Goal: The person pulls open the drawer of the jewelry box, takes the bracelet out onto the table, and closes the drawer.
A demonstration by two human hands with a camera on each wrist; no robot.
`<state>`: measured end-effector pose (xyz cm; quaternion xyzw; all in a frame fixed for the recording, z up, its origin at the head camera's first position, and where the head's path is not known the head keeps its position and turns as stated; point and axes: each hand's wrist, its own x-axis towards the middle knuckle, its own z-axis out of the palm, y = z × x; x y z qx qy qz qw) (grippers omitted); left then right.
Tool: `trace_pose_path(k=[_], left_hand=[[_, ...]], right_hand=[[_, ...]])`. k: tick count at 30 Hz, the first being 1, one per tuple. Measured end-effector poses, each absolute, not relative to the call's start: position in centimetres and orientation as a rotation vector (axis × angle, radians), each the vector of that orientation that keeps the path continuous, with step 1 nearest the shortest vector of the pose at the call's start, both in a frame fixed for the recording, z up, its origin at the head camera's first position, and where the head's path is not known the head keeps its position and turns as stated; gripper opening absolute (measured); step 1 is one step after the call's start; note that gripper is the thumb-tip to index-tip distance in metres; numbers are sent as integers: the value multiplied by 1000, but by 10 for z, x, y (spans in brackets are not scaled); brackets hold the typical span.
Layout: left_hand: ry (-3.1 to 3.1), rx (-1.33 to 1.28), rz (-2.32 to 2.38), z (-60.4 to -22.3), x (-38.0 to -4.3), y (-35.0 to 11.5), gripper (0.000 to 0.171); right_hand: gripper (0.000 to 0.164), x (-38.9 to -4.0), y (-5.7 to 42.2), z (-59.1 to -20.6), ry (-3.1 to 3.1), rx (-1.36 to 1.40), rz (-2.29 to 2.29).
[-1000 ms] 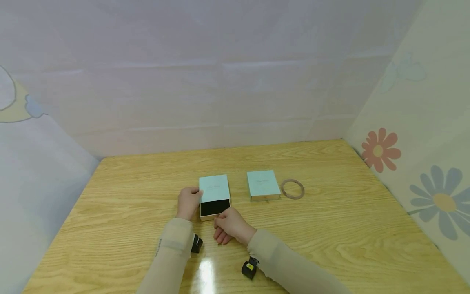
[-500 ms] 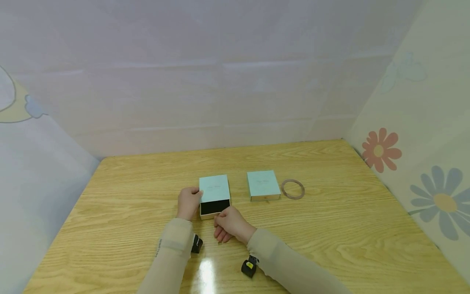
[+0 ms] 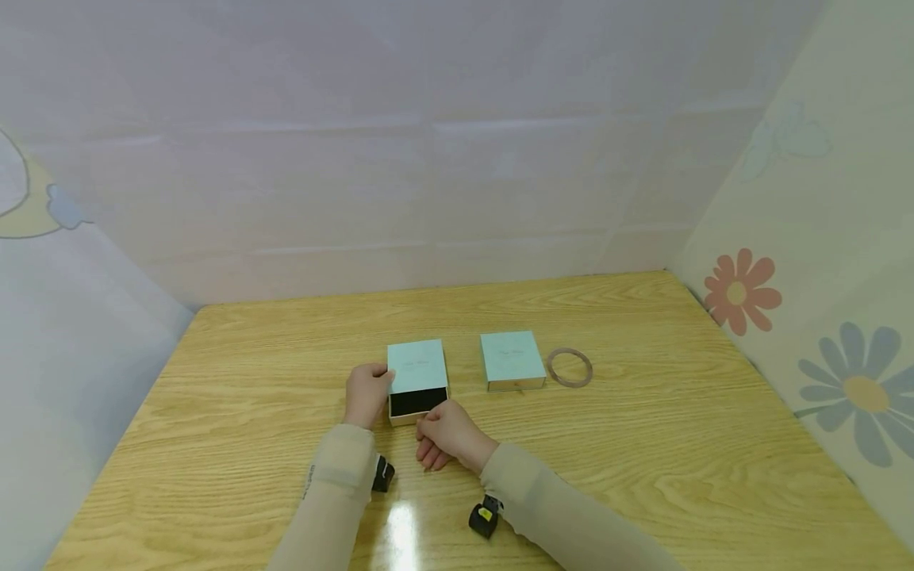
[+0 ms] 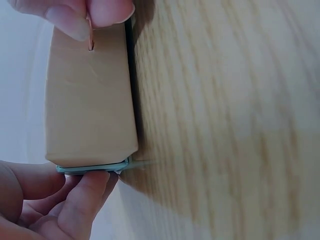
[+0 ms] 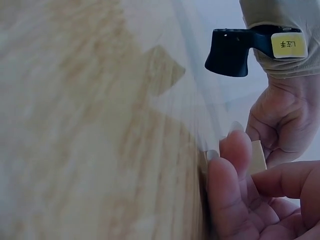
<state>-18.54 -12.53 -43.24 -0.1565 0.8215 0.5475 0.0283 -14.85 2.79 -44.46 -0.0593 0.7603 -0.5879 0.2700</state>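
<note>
A pale teal drawer-style gift box (image 3: 416,365) lies on the table, its drawer (image 3: 417,403) partly out toward me with a black inside. My left hand (image 3: 367,394) grips the box's sleeve at its left side; in the left wrist view, the thumb and fingers hold the sleeve's edge (image 4: 95,168). At the drawer's front, my right hand (image 3: 451,434) pinches a small orange ribbon pull (image 4: 91,42) between thumb and finger. The drawer's beige front (image 4: 92,100) fills much of the left wrist view. In the right wrist view, the right hand's fingers (image 5: 227,195) mostly cover the box.
A second teal box (image 3: 512,358), shut, lies to the right of the first. Beside it rests a pinkish-brown ring, like a bangle (image 3: 570,368). The wooden table (image 3: 643,444) meets a pale cloth wall at its back edge.
The drawer has slid very slightly into the sleeve, and my right hand has shifted a little forward with it. My left hand stays in place.
</note>
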Motion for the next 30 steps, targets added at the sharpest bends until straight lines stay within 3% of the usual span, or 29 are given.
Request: trace_pose_path(k=[30], left_hand=[[2550, -464, 1677, -431, -185, -125, 34]], right_hand=[[29, -155, 26, -445, 2075, -97, -1541]])
